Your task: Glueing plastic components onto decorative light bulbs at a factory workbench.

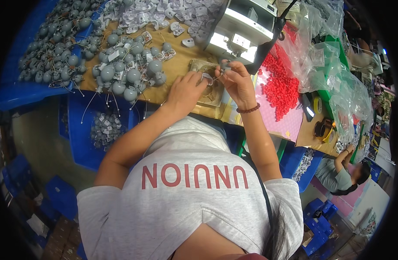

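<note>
My left hand [184, 94] rests over a square metal plate [212, 102] on the bench. Its fingers are closed on a small white plastic piece [207, 78] with a curved edge. Just to the right, my right hand [238, 85] is raised, thumb and fingers pinching a small grey part [225, 66]. The fingers hide most of this part, so its exact kind is unclear. The two hands are close together, with their fingertips nearly meeting above the plate.
Grey round parts with wires [131, 69] are heaped at left, more filling a blue bin [56, 52]. White plastic pieces [177, 11] lie at the back. Beyond my hands stands a white machine [242, 32]. Red parts [280, 91] and plastic bags [333, 69] spread rightward; a co-worker [344, 175] sits far right.
</note>
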The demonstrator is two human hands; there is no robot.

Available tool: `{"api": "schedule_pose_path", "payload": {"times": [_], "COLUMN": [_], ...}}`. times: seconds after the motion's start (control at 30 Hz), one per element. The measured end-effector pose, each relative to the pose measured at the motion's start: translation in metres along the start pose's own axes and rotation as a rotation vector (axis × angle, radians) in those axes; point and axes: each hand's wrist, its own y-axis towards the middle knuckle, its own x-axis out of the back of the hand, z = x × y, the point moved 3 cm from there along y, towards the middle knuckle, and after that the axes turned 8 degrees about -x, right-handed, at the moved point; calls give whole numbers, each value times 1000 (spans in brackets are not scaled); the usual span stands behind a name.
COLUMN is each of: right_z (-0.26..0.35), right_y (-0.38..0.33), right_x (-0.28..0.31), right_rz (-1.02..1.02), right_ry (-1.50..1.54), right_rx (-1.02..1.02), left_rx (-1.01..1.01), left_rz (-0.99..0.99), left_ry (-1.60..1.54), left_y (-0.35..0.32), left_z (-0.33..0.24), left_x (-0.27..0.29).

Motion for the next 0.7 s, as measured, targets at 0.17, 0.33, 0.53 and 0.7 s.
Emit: {"api": "schedule_pose_path", "payload": {"times": [0.17, 0.33, 0.53, 0.7], "right_z": [6, 8, -7, -14], "right_y": [-2, 2, -1, -3], "right_x": [-17, -18, -21, -17], "right_rz": [111, -51, -166, -333], "right_ry": [-307, -1295, -1579, -1545], "right_rx": [-175, 344, 714, 787], "left_rx": [-10, -4, 3, 146], "left_rz": [37, 0, -13, 36], "left_ry": [-39, -116, -125, -118], "left_y": [0, 0, 2, 10], "left_z": [6, 9, 8, 8], "left_x": [1, 3, 6, 2]}}
